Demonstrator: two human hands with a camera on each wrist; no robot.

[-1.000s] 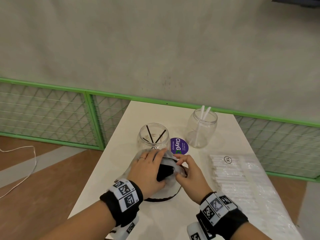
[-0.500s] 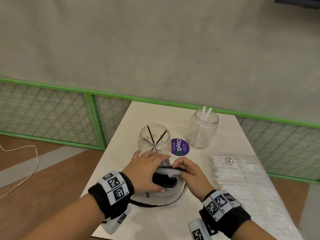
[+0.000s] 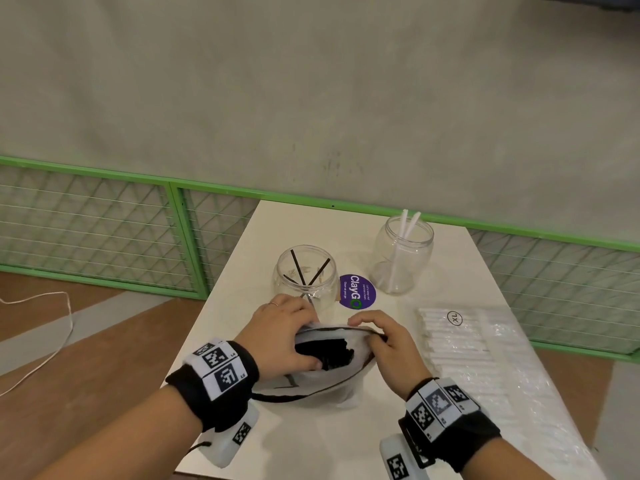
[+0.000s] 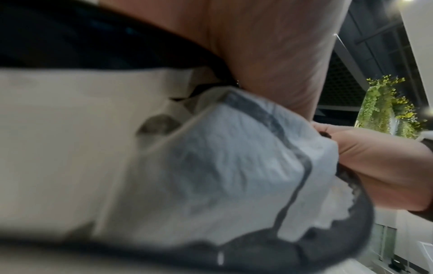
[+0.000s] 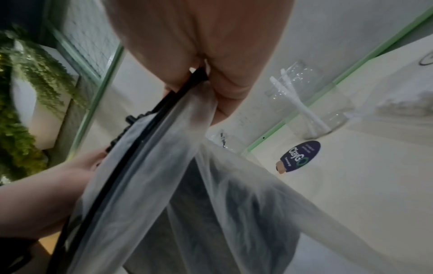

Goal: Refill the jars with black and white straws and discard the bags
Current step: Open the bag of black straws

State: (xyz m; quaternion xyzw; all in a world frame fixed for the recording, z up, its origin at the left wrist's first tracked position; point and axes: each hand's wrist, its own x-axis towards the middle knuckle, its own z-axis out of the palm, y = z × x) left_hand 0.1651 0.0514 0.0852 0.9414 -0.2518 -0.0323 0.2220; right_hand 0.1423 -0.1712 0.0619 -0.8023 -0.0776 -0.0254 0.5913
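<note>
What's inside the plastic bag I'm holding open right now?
A bundle of black straws shows through the mouth of the bag, gripped by the left hand. The right hand pinches the bag's rim. How many straws there are is hidden by the frosted plastic.

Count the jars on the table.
2. Jar with black straws stands just beyond the left hand; jar with white straws stands farther right. None seem hidden.
</note>
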